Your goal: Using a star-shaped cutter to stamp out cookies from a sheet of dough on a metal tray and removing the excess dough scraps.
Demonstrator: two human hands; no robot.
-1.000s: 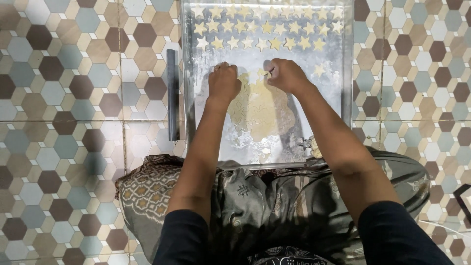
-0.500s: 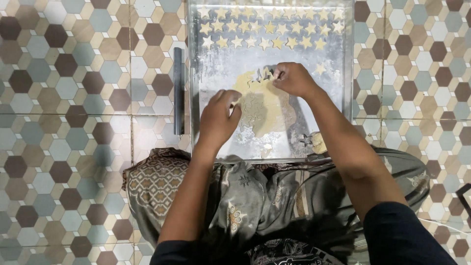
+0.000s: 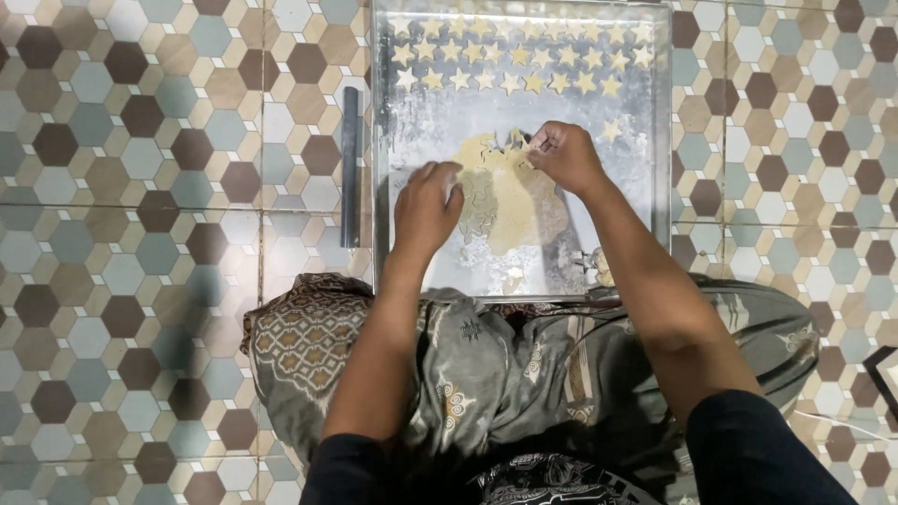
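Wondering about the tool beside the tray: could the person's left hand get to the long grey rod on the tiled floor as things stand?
Probably yes. The left hand rests on the flat pale dough sheet in the metal tray; the long grey rod lies just outside the tray's left rim, with only that low rim between them.

Short black sleeves, grey patterned cloth over lap.

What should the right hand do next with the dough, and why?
Probably lift the star piece under the right hand away from the dough sheet and set it beside the lone star on the metal tray. The left hand steadies the sheet, and rows of stars already fill the far end.
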